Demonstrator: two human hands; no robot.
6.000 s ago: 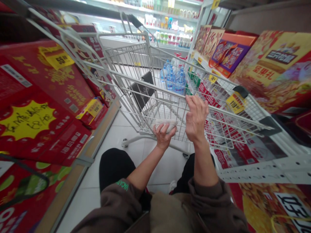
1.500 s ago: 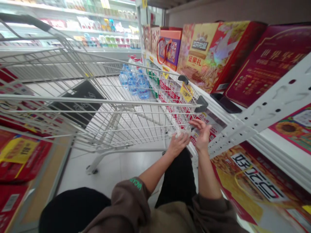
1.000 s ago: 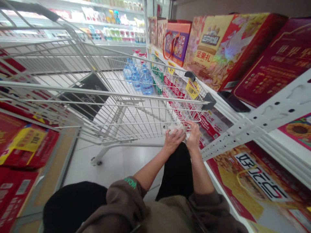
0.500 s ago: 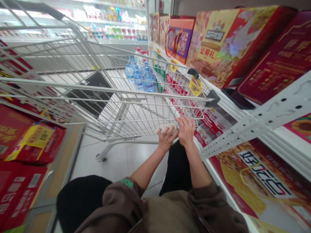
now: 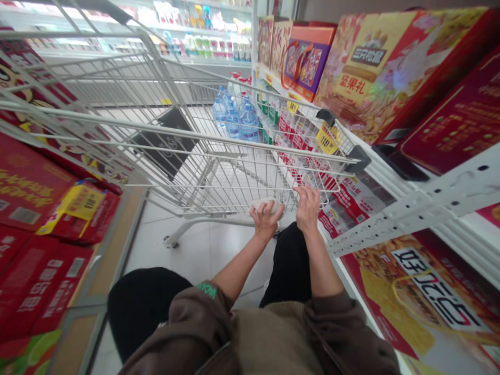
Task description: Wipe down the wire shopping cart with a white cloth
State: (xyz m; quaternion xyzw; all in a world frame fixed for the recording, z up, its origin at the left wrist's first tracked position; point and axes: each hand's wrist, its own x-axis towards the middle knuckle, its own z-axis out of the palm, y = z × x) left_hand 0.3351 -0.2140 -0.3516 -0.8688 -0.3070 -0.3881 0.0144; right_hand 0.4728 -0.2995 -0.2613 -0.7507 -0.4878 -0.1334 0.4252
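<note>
In the head view, a light grey wire shopping cart point(image 5: 187, 151) stands across in front of me. My left hand point(image 5: 266, 221) is at the cart's lower near edge, its fingers curled over a crumpled whitish cloth point(image 5: 258, 203) that lies against the wires. To its right, my right hand point(image 5: 308, 208) reaches up to the basket's lower corner with fingers bent a little and nothing visible in them. Whether its fingertips touch the wires I cannot tell. A gap separates the two hands. Most of the cloth is hidden behind my left fingers.
Shelving point(image 5: 390, 219) with gift boxes point(image 5: 375, 78) and packs of bottled water runs along my right. Red cartons point(image 5: 35, 276) are stacked on my left. Large blue water bottles point(image 5: 248, 122) stand on the floor beyond the cart, before a lit display cooler point(image 5: 203, 41).
My right hand has moved away from the left, opening a gap between them. The left hand stays at the cloth. My view has turned slightly, so the surroundings sit further right.
</note>
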